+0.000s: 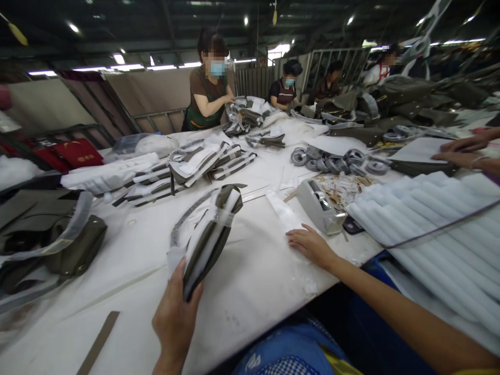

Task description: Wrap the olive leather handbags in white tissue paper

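My left hand (175,312) grips the near end of an olive strap piece wrapped in white foam and clear plastic (211,234), holding it tilted up over the white table (250,281). My right hand (310,244) lies flat, fingers stretched out, on the near end of a strip of white foam sheet (283,211). A grey tape dispenser (321,204) stands just right of that strip.
More wrapped olive straps (195,166) are piled across the middle. Tape rolls (336,161) lie behind the dispenser, and a stack of white foam rolls (437,219) fills the right. An olive bag (50,239) sits at left. Several masked people work at the far side; another person's hands (466,151) rest at right.
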Tool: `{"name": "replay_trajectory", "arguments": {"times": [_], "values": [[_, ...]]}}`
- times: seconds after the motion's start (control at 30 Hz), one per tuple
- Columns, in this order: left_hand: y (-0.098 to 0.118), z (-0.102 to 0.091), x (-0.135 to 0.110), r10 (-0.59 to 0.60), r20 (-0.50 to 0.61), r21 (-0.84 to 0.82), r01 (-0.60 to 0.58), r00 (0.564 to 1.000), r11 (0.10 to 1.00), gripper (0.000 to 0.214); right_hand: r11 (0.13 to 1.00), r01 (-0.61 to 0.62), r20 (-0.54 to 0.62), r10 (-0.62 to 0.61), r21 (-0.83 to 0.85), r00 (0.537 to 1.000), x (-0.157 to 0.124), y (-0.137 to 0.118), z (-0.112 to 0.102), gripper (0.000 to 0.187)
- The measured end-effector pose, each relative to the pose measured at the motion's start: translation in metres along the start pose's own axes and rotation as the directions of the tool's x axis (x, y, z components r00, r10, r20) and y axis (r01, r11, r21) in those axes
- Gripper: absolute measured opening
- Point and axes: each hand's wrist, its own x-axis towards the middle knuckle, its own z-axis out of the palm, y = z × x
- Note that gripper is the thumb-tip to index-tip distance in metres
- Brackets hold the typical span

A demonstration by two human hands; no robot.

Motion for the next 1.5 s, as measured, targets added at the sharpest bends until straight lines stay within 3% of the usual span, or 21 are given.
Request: {"name": "replay_trajectory", "arguments": {"times": [0.1, 0.2, 0.37, 0.53, 0.8, 0.97, 1.07, 1.13, 1.2, 1.37, 1.5], "values": [[-0.002, -0.004, 0.002, -0.092, 0.020, -0.038, 0.093, 0.996, 0.995, 0.065, 1.000, 0.011, 0.022, -0.011, 0.010, 1.000, -0.009, -0.001, -0.002, 0.034], [-0.004, -0.005, 0.002, -0.130, 0.038, -0.059, 0.132, 0.991, 0.989, 0.066, 0.999, -0.006, 0.020, 0.005, 0.036, 1.000, -0.008, 0.000, -0.001, 0.018], [-0.006, -0.002, 0.002, -0.120, 0.040, -0.064, 0.122, 0.992, 0.990, 0.064, 0.999, -0.036, 0.016, 0.036, 0.032, 0.999, 0.003, -0.005, -0.005, 0.024], [-0.006, -0.001, 0.002, -0.125, 0.046, -0.061, 0.128, 0.991, 0.990, 0.065, 0.996, -0.086, 0.018, 0.085, 0.029, 0.996, -0.007, -0.006, -0.008, 0.033], [-0.004, -0.001, 0.003, -0.107, 0.057, -0.062, 0.111, 0.993, 0.992, 0.064, 0.988, -0.137, -0.065, 0.142, 0.072, 0.988, 0.005, 0.002, -0.008, 0.021], [-0.003, -0.001, 0.005, -0.094, 0.048, -0.075, 0.098, 0.994, 0.992, 0.065, 0.970, -0.166, -0.126, 0.189, 0.177, 0.974, 0.003, -0.032, -0.026, 0.019], [-0.001, 0.000, 0.006, -0.092, 0.041, -0.064, 0.095, 0.995, 0.993, 0.064, 0.902, -0.169, 0.009, 0.180, 0.398, 0.984, -0.007, -0.066, -0.031, 0.017], [-0.001, 0.000, 0.006, -0.080, 0.049, -0.063, 0.083, 0.996, 0.995, 0.064, 0.855, -0.155, 0.168, 0.082, 0.495, 0.982, -0.014, -0.085, -0.029, 0.017], [-0.001, 0.001, 0.005, -0.064, 0.055, -0.062, 0.067, 0.996, 0.996, 0.064, 0.856, -0.137, 0.244, 0.012, 0.499, 0.970, -0.019, -0.097, -0.024, 0.019], [-0.003, 0.004, 0.004, -0.018, 0.027, -0.032, 0.019, 0.999, 0.999, 0.064, 0.981, -0.121, 0.155, 0.097, 0.150, 0.983, -0.014, -0.100, 0.013, 0.057], [-0.003, 0.004, 0.007, 0.061, -0.038, -0.025, -0.062, 0.997, 0.998, 0.064, 0.996, 0.036, 0.205, -0.052, 0.085, 0.977, 0.021, -0.110, 0.055, 0.077]]}}
